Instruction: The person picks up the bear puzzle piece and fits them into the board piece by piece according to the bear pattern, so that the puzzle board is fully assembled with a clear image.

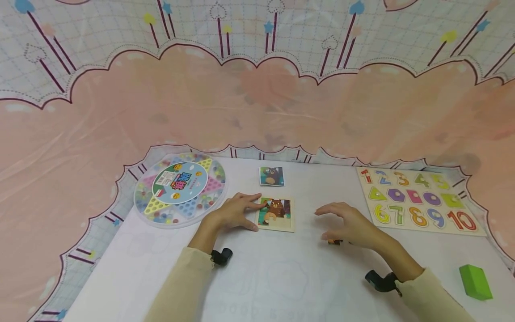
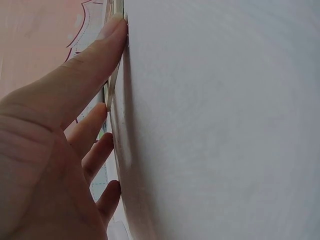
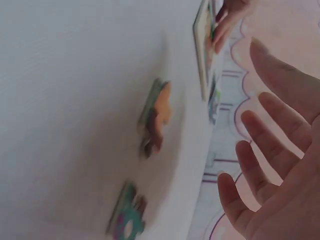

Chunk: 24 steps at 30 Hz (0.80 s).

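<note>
A small wooden bear jigsaw puzzle (image 1: 276, 209) lies flat on the table, bare wood showing at its lower right. My left hand (image 1: 233, 212) touches its left side, the thumb at the lower corner and a fingertip over the picture. In the left wrist view the thumb (image 2: 95, 52) presses against the board's edge. To the right, my right hand (image 1: 350, 226) hovers with fingers spread and nothing in them. Below it lies an orange and brown puzzle piece (image 3: 159, 117); a second piece (image 3: 131, 215), with teal on it, lies nearby, blurred.
Behind the puzzle lies a bear picture card (image 1: 271, 176). A round Chinese checkers set (image 1: 181, 190) lies at left, a wooden number and shape board (image 1: 422, 201) at right. A green block (image 1: 475, 281) stands near the right edge. A patterned curtain (image 1: 257, 107) hangs behind the table.
</note>
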### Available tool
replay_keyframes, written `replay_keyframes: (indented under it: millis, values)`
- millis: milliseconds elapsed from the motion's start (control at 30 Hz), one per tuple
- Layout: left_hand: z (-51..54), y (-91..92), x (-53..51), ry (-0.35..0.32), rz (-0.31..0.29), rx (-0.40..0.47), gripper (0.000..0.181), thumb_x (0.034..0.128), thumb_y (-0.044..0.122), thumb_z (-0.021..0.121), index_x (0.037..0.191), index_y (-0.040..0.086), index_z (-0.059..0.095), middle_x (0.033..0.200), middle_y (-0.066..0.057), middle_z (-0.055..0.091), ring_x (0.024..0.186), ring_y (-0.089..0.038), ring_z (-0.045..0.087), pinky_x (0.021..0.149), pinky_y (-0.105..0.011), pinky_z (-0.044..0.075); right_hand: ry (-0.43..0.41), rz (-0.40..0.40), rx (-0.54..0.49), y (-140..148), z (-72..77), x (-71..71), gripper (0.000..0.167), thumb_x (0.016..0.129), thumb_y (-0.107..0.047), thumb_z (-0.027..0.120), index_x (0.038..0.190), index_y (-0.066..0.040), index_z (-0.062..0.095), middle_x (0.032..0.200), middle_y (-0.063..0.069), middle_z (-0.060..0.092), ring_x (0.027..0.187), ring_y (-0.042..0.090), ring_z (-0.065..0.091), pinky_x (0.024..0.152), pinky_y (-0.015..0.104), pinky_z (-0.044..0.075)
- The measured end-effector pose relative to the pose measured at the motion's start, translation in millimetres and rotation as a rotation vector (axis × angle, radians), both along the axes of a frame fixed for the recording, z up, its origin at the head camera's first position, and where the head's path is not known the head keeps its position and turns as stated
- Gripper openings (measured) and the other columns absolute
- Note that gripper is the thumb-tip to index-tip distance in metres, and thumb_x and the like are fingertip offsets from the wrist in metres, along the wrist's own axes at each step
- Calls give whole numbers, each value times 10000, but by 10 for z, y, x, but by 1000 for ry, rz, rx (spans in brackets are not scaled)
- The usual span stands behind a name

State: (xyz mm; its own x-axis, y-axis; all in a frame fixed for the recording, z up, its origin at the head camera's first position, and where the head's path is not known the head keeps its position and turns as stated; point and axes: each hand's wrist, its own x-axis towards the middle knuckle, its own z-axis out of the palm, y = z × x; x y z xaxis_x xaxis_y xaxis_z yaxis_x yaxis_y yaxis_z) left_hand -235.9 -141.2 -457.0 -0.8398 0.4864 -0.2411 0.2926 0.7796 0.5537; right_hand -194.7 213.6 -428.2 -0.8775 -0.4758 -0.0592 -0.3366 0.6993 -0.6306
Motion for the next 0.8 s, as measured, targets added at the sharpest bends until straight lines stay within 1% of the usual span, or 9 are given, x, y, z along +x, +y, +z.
replay_keyframes:
  millis: [167,267,400,500,567,667,733,800]
  values:
    - [-1,-3,7,-4,0,1,721,813,337,852,1466,268,555,1700,68,293,1536,-265,289,1192,-539,312,16,-6,47,157,-77,72,532,785,-328,881,1256,-164,698,1330,63,682,1305,362,540,1088,630,446]
    - [-1,-1,6,-3,1,0,717,814,342,851,1465,269,558,1699,72,295,1535,-263,289,1191,-540,317,22,-6,57,218,-120,107,547,771,-344,888,1250,-160,700,1313,65,685,1280,353,545,1070,624,463]
    - [12,11,0,-5,7,4,715,810,343,854,1459,272,565,1696,80,300,1537,-258,287,1191,-541,318,32,-8,81,266,-184,129,549,757,-367,894,1236,-171,709,1285,33,695,1242,308,560,1046,573,490]
    - [22,13,-2,-12,6,7,717,809,345,854,1460,271,564,1698,82,295,1542,-258,280,1200,-548,312,46,0,117,288,-238,132,524,756,-377,890,1215,-192,718,1258,-5,706,1209,270,575,1031,529,497]
    - [27,8,-4,-19,9,10,719,807,342,855,1461,268,564,1699,81,292,1544,-262,278,1208,-558,306,55,7,134,296,-269,129,498,760,-375,886,1200,-207,722,1245,-23,711,1198,260,581,1034,524,493]
    - [27,0,-6,-26,15,9,721,807,341,856,1461,272,562,1700,85,288,1545,-266,277,1217,-569,304,56,11,129,300,-302,118,444,768,-363,880,1165,-230,731,1219,-45,718,1191,253,586,1042,524,486]
    - [24,-1,-7,-30,19,10,722,807,341,856,1462,280,559,1700,92,285,1549,-266,273,1223,-571,300,63,15,118,304,-314,113,399,780,-350,873,1139,-239,740,1187,-58,725,1164,232,590,1018,479,496]
    - [17,3,-8,-27,15,10,722,809,345,854,1464,287,556,1700,95,283,1549,-264,275,1225,-572,300,65,14,108,311,-329,111,350,791,-335,866,1111,-253,751,1142,-85,729,1115,177,588,966,386,505]
